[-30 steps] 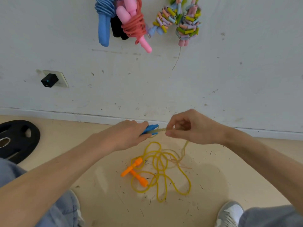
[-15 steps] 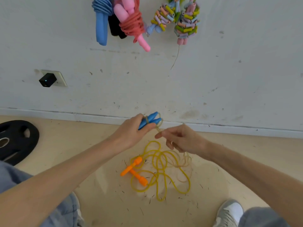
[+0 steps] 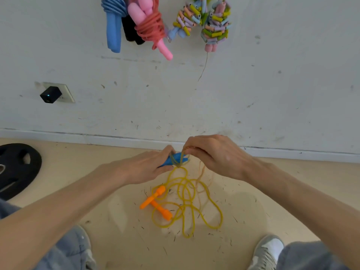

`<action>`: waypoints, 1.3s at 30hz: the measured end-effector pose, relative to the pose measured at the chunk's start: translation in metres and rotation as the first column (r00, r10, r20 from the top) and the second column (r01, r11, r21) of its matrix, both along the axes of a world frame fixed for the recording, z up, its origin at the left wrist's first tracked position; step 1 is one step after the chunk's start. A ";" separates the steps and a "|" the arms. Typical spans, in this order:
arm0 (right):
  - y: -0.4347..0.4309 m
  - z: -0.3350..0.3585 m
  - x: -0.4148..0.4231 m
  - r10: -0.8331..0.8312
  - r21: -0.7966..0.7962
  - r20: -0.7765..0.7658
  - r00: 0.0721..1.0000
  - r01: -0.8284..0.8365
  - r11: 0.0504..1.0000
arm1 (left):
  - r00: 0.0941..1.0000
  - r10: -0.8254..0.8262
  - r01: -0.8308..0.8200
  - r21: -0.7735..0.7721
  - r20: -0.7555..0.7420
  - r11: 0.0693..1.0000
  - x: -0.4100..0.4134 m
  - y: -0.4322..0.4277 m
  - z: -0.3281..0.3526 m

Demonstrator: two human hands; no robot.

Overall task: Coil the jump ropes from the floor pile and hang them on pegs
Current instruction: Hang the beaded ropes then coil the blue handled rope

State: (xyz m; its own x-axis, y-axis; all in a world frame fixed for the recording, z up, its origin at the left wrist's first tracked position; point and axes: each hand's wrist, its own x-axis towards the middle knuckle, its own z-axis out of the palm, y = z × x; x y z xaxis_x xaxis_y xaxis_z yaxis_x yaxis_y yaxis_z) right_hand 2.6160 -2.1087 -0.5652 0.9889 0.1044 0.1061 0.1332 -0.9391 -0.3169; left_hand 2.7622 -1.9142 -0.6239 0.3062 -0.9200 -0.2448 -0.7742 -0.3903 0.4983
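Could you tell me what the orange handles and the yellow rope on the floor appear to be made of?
The orange handles look like moulded plastic: even, saturated colour, smooth ribbed shape, slight sheen. The yellow rope looks like thin, translucent PVC or similar vinyl cord: glossy, even in thickness, lying in springy loops. Neither can be confirmed by sight alone.

Glossy translucent yellow rope (image 3: 191, 203), scuffed wall (image 3: 272, 94)

blue handles (image 3: 176, 159) mostly buried in left hand (image 3: 144, 168), only tips show. cord (image 3: 201, 172) under right hand (image 3: 216, 154) motion-blurred, wrap count unreadable. hung ropes (image 3: 150, 26) cropped by top edge, pegs out of view. weight plate (image 3: 17, 168) cut off at left edge
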 end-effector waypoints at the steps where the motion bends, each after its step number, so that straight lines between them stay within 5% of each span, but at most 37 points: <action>1: 0.001 0.000 0.003 0.025 0.012 -0.003 1.000 -0.025 1.000 | 0.999 -0.022 0.021 0.043 0.027 0.999 -0.005 -0.001 0.001; 4: 0.003 -0.006 0.013 0.061 0.059 0.033 0.998 -0.063 0.996 | 0.991 -0.122 0.117 0.093 0.051 0.989 -0.023 -0.005 0.003; 7: -0.011 -0.014 0.022 -0.087 0.322 0.007 0.996 0.080 0.943 | 0.986 -0.165 0.164 -0.064 -0.012 0.984 -0.037 -0.008 0.009; 9: -0.020 -0.022 0.021 -0.174 0.544 -0.062 0.983 0.179 0.820 | 0.989 -0.106 0.084 -0.201 -0.103 0.976 -0.037 -0.009 0.014; 12: -0.022 -0.038 0.014 -0.213 0.656 -0.189 0.959 0.284 0.699 | 0.963 0.052 -0.140 -0.328 -0.265 0.934 -0.033 -0.011 0.017; 17: -0.011 -0.050 0.010 -0.126 0.658 -0.334 0.934 0.327 0.678 | 0.877 0.298 -0.416 -0.284 -0.377 0.864 -0.027 -0.014 0.004; 22: -0.002 -0.049 0.005 -0.060 0.610 -0.335 0.940 0.265 0.747 | 0.853 0.396 -0.462 -0.140 -0.341 0.876 -0.018 -0.007 0.002; 29: 0.008 -0.058 0.000 -0.095 0.516 -0.320 0.943 0.258 0.817 | 0.568 0.237 -0.465 -0.071 -0.788 0.882 -0.021 -0.010 0.013; 32: 0.014 -0.058 -0.002 -0.093 0.439 -0.301 0.949 0.225 0.870 | 0.645 0.194 -0.411 -0.122 -0.739 0.904 -0.022 -0.008 0.013; 39: 0.010 -0.045 -0.011 -0.202 0.128 -0.268 0.942 0.242 0.962 | 0.822 0.473 -0.531 -0.128 -0.317 0.838 0.007 0.001 0.012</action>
State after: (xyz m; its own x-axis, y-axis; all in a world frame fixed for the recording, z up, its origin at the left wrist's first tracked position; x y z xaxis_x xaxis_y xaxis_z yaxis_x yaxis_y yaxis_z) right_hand 2.6050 -2.0988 -0.6103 0.9815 -0.1185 -0.1501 -0.1753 -0.8713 -0.4583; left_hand 2.7689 -1.9135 -0.6117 0.6900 -0.6929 -0.2092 -0.3270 -0.5562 0.7640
